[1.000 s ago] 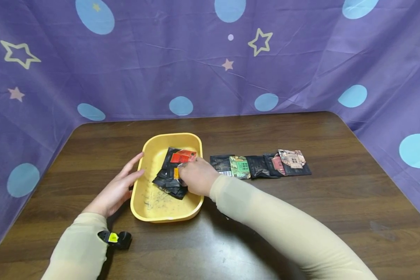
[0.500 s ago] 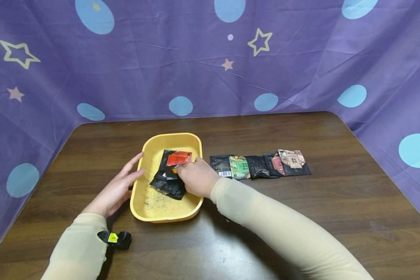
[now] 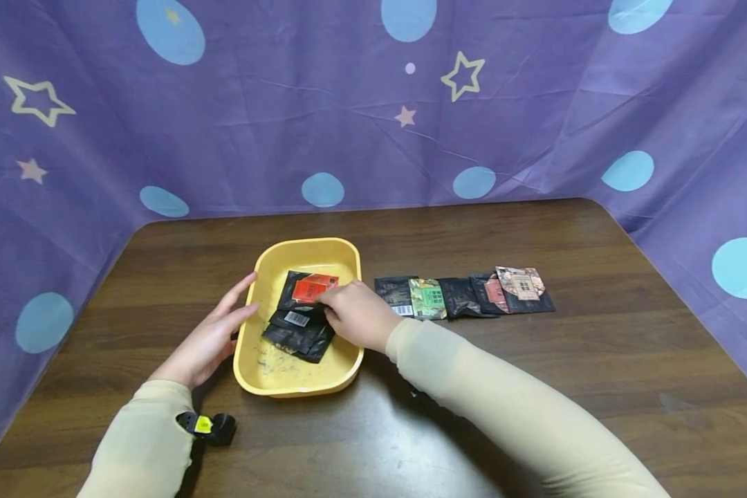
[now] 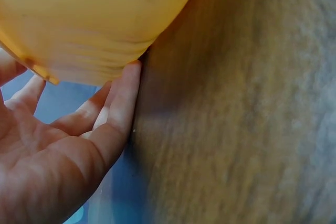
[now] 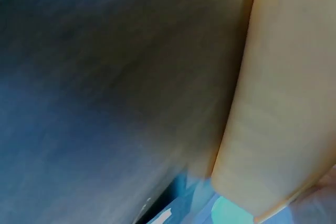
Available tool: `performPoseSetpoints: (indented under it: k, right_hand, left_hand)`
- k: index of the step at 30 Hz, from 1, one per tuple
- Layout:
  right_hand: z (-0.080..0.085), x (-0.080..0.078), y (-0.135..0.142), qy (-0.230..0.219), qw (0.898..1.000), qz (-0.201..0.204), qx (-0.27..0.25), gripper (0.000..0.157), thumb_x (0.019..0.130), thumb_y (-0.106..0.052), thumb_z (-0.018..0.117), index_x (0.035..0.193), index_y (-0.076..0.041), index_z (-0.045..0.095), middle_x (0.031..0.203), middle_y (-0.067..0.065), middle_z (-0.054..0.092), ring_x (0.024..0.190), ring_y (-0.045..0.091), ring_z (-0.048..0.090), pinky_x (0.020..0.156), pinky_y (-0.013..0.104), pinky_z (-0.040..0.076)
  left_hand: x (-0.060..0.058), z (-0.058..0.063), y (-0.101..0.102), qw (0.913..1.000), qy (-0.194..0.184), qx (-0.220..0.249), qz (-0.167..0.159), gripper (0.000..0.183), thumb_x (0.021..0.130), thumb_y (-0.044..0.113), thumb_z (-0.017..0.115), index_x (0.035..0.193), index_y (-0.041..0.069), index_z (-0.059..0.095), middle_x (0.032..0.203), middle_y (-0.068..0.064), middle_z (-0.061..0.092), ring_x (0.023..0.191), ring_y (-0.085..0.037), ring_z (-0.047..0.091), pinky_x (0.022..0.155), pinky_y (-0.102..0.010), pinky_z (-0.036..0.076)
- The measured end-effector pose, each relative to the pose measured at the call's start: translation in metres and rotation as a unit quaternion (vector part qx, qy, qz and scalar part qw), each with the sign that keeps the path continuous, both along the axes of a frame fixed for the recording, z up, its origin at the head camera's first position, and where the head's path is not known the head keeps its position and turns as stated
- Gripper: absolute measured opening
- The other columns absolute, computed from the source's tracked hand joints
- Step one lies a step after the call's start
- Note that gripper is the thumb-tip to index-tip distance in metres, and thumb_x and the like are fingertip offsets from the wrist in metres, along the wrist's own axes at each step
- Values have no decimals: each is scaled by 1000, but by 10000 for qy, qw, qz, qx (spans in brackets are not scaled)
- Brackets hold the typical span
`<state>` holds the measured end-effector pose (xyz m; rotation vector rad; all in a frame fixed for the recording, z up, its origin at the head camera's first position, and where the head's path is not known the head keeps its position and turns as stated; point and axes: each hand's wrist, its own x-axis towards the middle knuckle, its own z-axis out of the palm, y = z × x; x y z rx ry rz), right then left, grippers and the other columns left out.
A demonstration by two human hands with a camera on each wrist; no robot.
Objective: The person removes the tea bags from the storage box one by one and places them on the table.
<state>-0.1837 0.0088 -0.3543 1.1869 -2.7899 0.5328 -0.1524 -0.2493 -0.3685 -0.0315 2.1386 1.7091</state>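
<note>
A yellow plastic bin holds several flat black sachets, one with a red label on top. Beside it lies a black sachet with its barcode side up. My right hand reaches over the bin's right wall, thumb and fingers pinching a black sachet at the pile's right side; its fingertips are partly hidden. My left hand lies along the left wall with fingers extended. In the left wrist view, the left fingertips touch the bin's outer side.
Right of the bin, several sachets lie in a row on the wooden table: a green-patterned sachet, plain black ones, and a pinkish patterned sachet at the far end. A purple curtain hangs behind. The right wrist view shows mostly the bin's outer wall.
The orange-labelled sachet at my right fingers is out of sight, and a barcode now shows on the pile. The red-labelled sachet has shifted slightly left and nearer. My left hand stays at the bin.
</note>
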Motion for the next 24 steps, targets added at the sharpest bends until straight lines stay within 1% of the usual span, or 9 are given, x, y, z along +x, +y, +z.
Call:
performPoseSetpoints:
  k: [4, 8, 11, 15, 17, 18, 20, 22, 24]
  right_hand:
    - [3, -1, 6, -605, 9937, -150, -930, 24, 97, -9, 60, 119, -6, 71, 115, 7, 73, 106, 20, 69, 95, 34, 53]
    - [7, -1, 9, -1024, 9822, -379, -1525, 27, 98, -9, 60, 123, -5, 69, 116, 10, 73, 94, 17, 71, 85, 27, 56]
    - [9, 1, 12, -1225, 9730, -549, -1876, 25, 98, -10, 61, 120, -3, 69, 112, 11, 74, 85, 15, 72, 77, 22, 55]
    - [13, 3, 18, -1493, 9538, -842, -2467, 20, 95, -12, 66, 112, -2, 69, 106, 11, 75, 92, 18, 72, 83, 27, 55]
    - [16, 4, 23, -1678, 9390, -1008, -2826, 19, 92, -11, 70, 109, -3, 67, 102, 12, 76, 94, 20, 72, 84, 30, 55]
    - [17, 4, 25, -1792, 9296, -1086, -3034, 20, 90, -11, 72, 108, -3, 66, 100, 13, 76, 93, 20, 72, 83, 31, 55]
    - [20, 5, 30, -1916, 9145, -1265, -3330, 23, 86, -9, 76, 106, -3, 65, 96, 14, 76, 90, 21, 72, 81, 30, 55]
    - [23, 5, 36, -1987, 9050, -1383, -3497, 23, 84, -9, 78, 103, -3, 64, 92, 14, 76, 83, 17, 71, 77, 27, 54]
    - [26, 6, 42, -1983, 9006, -1494, -3567, 23, 83, -9, 79, 100, -2, 65, 88, 13, 75, 78, 13, 67, 74, 26, 52]
  left_hand:
    - [0, 0, 1, 10000, 24, 9, 7, 66, 106, 42, 41, 159, 40, 2, 166, -12, -4, 144, -39, 22, 106, -56, 40]
    - [1, -1, 1, 10000, 59, 0, 21, 66, 106, 42, 42, 159, 40, 3, 165, -14, 1, 141, -37, 29, 101, -49, 44]
    - [1, -1, 1, 10000, 70, -8, 27, 66, 106, 42, 42, 159, 40, 3, 165, -14, 3, 140, -36, 30, 101, -48, 45]
    - [0, -1, 0, 10000, 55, -5, 30, 66, 105, 43, 42, 158, 41, 4, 166, -12, -2, 142, -37, 27, 103, -51, 42]
    - [0, -1, 0, 10000, 56, -3, 30, 66, 105, 43, 42, 158, 42, 4, 166, -11, -4, 143, -38, 26, 104, -52, 41]
    - [0, -1, 0, 10000, 64, 1, 27, 66, 105, 43, 42, 158, 41, 4, 166, -11, -5, 143, -38, 25, 103, -51, 41]
    - [0, -1, 0, 10000, 71, 10, 24, 66, 105, 43, 42, 158, 41, 4, 166, -10, -5, 143, -38, 25, 103, -51, 42]
    - [0, -1, 0, 10000, 64, 14, 19, 66, 105, 43, 42, 158, 41, 3, 166, -10, -6, 144, -39, 24, 103, -51, 42]
    - [0, -1, 0, 10000, 56, 15, 21, 66, 105, 42, 42, 158, 41, 3, 166, -10, -6, 144, -39, 24, 103, -52, 41]
